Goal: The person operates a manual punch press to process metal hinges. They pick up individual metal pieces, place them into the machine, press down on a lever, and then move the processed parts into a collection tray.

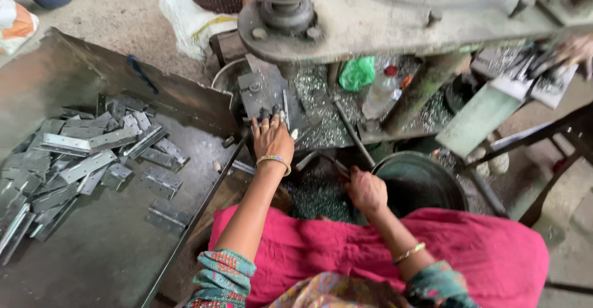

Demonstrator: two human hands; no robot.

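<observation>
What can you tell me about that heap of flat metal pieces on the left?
The heap of metal hinge plates looks like dull grey steel, flat rectangular leaves with small holes and notched knuckle edges. They lie loose and criss-crossed on a dark, worn metal tray with a raised back wall. A few lie apart from the pile, nearer the person. Neither hand touches them; the left hand is at the press.

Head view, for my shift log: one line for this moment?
left hand: on press die | right hand: gripping rod | hinges: piled on tray, left
</observation>
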